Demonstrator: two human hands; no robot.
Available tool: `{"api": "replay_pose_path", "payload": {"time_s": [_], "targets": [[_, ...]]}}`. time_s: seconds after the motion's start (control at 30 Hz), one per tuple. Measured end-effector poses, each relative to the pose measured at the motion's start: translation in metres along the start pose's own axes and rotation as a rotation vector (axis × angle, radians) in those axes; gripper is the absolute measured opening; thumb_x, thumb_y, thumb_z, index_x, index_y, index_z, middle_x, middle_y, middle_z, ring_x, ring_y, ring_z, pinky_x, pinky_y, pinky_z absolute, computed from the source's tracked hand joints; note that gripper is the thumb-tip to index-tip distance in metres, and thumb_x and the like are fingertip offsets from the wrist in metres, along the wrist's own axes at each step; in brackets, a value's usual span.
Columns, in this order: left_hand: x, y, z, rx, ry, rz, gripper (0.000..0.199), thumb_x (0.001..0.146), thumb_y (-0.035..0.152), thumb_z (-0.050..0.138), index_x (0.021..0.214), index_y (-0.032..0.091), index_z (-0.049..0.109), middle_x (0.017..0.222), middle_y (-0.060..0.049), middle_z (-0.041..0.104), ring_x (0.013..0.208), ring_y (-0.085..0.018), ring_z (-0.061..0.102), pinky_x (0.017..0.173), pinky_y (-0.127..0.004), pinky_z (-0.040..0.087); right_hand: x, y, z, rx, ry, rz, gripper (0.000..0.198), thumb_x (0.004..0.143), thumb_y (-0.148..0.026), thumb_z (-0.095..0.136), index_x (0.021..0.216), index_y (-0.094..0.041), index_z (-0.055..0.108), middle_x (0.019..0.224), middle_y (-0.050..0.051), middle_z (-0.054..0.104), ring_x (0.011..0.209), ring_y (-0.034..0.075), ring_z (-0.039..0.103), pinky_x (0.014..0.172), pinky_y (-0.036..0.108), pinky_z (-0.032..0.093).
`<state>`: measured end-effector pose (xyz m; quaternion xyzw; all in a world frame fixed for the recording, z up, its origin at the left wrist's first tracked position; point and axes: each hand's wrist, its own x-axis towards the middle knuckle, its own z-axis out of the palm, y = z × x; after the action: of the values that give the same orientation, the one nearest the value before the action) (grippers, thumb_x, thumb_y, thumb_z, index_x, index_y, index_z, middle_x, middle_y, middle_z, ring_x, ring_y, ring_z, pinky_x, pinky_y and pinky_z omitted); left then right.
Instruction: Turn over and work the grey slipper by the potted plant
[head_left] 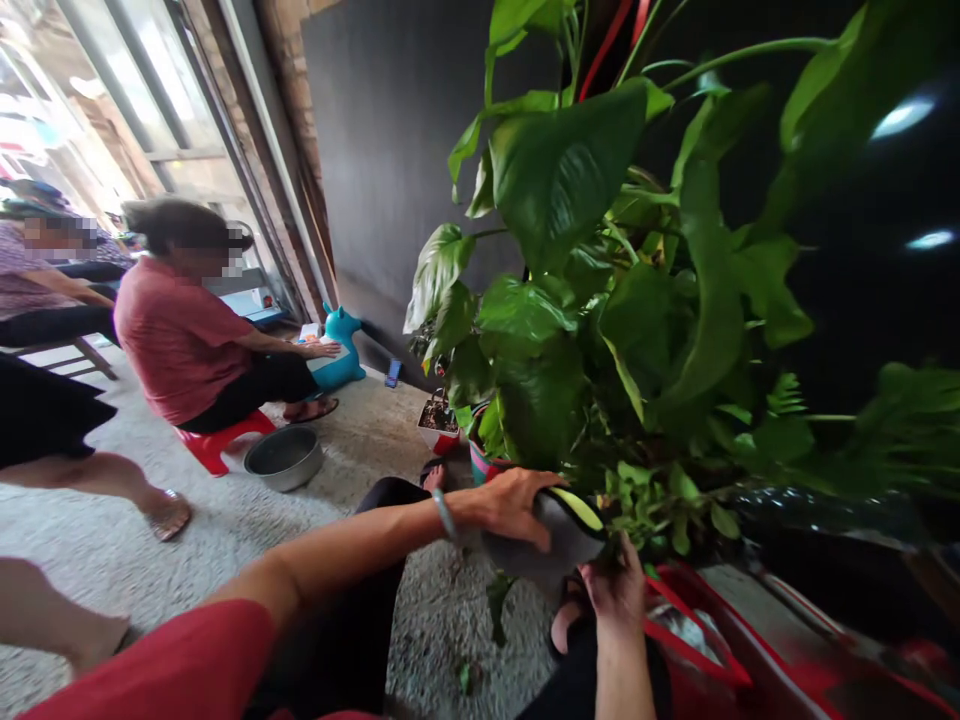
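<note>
Gray pot [555,540] gripped by both hands, leaves [600,300] crowding its rim.

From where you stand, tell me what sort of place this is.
Probably a home's covered entry or porch. Rough concrete floor, a brick wall beside a wide opening, and potted plants against a dark wall. The left hand rests on a grey pot; a seated person is nearby.

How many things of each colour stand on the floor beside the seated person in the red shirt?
Red: 1, the stool
Grey: 1, the metal basin
Blue: 2, the toy animal and the phone
Total: 4
</note>
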<state>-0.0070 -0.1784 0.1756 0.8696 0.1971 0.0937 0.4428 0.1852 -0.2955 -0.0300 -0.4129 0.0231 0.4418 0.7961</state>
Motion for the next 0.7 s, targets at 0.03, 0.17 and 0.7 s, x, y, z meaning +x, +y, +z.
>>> {"api": "replay_pose_path", "payload": {"time_s": [0.03, 0.17, 0.7], "targets": [[-0.014, 0.010, -0.013, -0.026, 0.004, 0.053, 0.080, 0.057, 0.030, 0.087, 0.134, 0.020, 0.065, 0.123, -0.008, 0.071, 0.114, -0.033, 0.066, 0.096, -0.037, 0.053, -0.002, -0.001, 0.000, 0.005, 0.025, 0.013, 0.039, 0.063, -0.043, 0.079, 0.095, -0.024, 0.069, 0.084, 0.000, 0.074, 0.075, 0.020, 0.068, 0.061, 0.032, 0.053], [-0.026, 0.060, -0.041, -0.120, 0.249, 0.348, 0.079, 0.073, 0.033, 0.079, 0.147, 0.021, 0.053, 0.140, -0.007, 0.062, 0.128, -0.030, 0.058, 0.111, -0.041, 0.042, -0.011, -0.003, 0.007, 0.028, 0.044, 0.046, 0.042, 0.066, -0.055, 0.074, 0.098, -0.027, 0.068, 0.084, 0.000, 0.073, 0.084, 0.023, 0.068, 0.075, 0.040, 0.055], [-0.032, 0.039, -0.011, 0.186, 0.418, 0.458, 0.065, 0.079, 0.027, 0.071, 0.142, 0.021, 0.056, 0.144, -0.014, 0.053, 0.130, -0.031, 0.053, 0.111, -0.039, 0.042, -0.018, -0.002, 0.011, 0.064, -0.039, 0.081, 0.050, 0.069, -0.068, 0.072, 0.097, -0.026, 0.070, 0.094, 0.003, 0.073, 0.087, 0.024, 0.065, 0.087, 0.046, 0.049]]}}
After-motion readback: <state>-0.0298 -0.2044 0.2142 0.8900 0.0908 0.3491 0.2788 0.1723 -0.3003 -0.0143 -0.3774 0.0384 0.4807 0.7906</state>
